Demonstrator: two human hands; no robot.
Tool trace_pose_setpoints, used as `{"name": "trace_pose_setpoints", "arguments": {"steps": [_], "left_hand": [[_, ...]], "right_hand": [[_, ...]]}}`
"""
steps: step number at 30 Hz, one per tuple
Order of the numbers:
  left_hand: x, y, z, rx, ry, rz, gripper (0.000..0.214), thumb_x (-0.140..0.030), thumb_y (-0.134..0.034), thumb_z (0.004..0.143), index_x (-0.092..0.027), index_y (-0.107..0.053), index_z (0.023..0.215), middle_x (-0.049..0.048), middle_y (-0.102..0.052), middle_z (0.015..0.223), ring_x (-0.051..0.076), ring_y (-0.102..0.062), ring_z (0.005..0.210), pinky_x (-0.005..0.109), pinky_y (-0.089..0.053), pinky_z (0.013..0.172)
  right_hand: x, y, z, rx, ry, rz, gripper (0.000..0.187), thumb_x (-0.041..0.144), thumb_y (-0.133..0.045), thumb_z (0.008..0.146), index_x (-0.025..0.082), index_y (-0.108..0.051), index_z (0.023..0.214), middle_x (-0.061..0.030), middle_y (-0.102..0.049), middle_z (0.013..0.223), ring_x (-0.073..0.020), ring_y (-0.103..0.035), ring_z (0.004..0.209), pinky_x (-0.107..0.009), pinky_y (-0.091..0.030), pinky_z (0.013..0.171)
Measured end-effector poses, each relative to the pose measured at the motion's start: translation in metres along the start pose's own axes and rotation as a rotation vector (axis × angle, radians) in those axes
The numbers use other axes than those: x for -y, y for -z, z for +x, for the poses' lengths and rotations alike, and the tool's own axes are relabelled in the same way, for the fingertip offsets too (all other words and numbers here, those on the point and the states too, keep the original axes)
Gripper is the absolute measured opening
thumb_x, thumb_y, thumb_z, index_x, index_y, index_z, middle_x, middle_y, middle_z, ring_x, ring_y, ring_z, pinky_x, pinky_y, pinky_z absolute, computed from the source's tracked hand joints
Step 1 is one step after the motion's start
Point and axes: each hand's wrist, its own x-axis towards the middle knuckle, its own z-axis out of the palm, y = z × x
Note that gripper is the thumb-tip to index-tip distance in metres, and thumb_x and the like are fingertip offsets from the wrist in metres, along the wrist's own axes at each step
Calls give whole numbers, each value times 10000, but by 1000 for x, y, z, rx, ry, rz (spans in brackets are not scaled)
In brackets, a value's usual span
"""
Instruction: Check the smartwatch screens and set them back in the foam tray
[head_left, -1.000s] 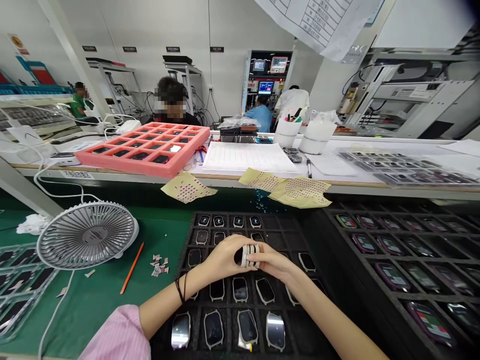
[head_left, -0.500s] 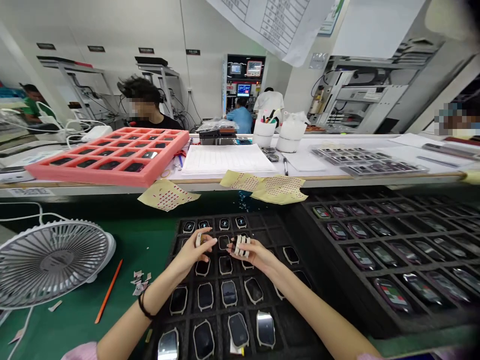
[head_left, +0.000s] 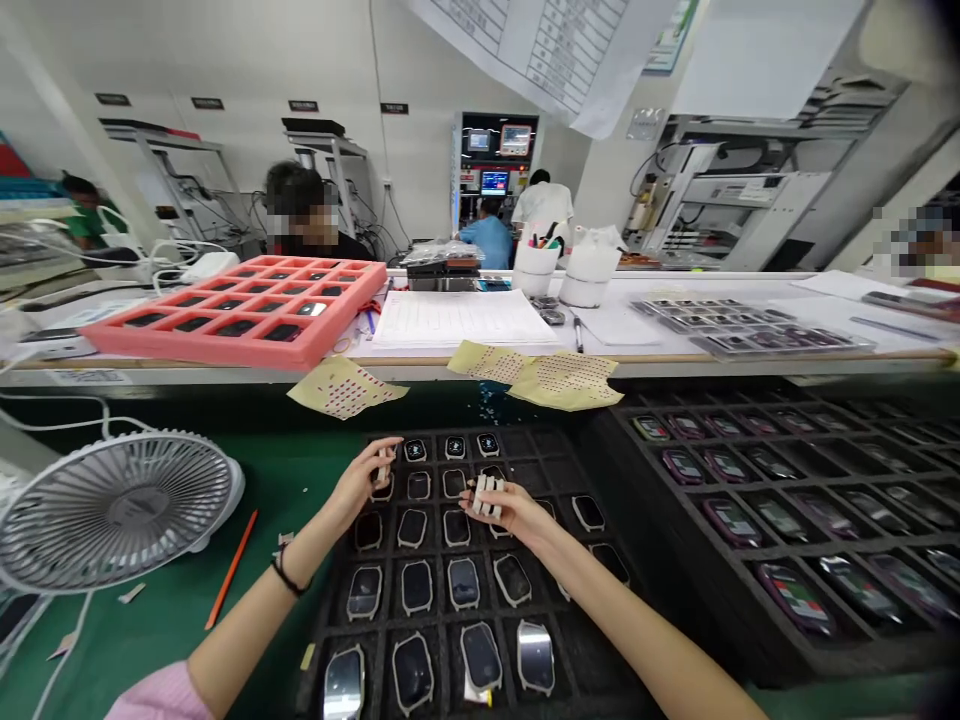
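Observation:
My left hand [head_left: 364,482] reaches over the far-left corner of a black foam tray [head_left: 577,655]. Its fingers are closed around a small pale-edged piece [head_left: 384,463] that looks like a smartwatch, partly hidden by the fingers. Above the tray's middle, my right hand [head_left: 514,507] grips a small stack of pale-edged pieces [head_left: 489,496], seen edge-on, which look like watch cases. Watches with lit dials, such as the middle one [head_left: 455,447], sit in the far row. Several dark-screened watches, one of them a watch [head_left: 463,583] in a nearer row, lie in the other compartments.
A second black tray [head_left: 720,600] of watches stands at right. On my left are a fan [head_left: 120,510] and an orange stick [head_left: 231,570]. The shelf ahead holds a pink foam tray [head_left: 300,345], papers [head_left: 465,318] and yellow sticker sheets [head_left: 349,388]. People work beyond it.
My left hand has moved left and away from my right hand, to the far-left compartments. My right hand stays nearly in place with the stack. The view has shifted slightly.

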Motion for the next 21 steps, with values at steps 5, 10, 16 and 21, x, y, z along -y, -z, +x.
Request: {"name": "trace_pose_setpoints", "arguments": {"steps": [5,10,16,21], "left_hand": [[20,33,11,-55,-142,484,437,-138,-394,835,-206,-573,1228,77,-491,1067,215,-454,907,366,-398,880],[30,41,15,91,-221,799,502,-86,-364,846,-218,-565,1286,108,-501,1088,231,-418,874,414,-351,921],[33,41,18,201,-270,1015,526,-68,-293,864,-191,-553,1304,140,-479,1077,241,-404,849,431,-380,865],[26,56,9,297,-337,1064,529,-67,-323,873,-294,-552,1291,82,-462,1103,210,-408,868,364,-398,874]], "right_hand": [[-4,1,-1,14,-13,-18,366,195,-866,513,85,-706,823,-119,-744,845,-248,-714,793,-422,-518,887],[-5,2,-3,23,-21,-26,356,185,-854,538,98,-703,849,-120,-746,868,-232,-715,791,-394,-540,861],[-4,3,-4,5,-24,-25,383,175,-853,523,85,-689,857,-133,-746,850,-242,-717,793,-400,-544,865],[-6,4,-2,12,-28,-31,338,165,-831,560,97,-690,859,-143,-739,882,-266,-715,827,-425,-542,878]]}}
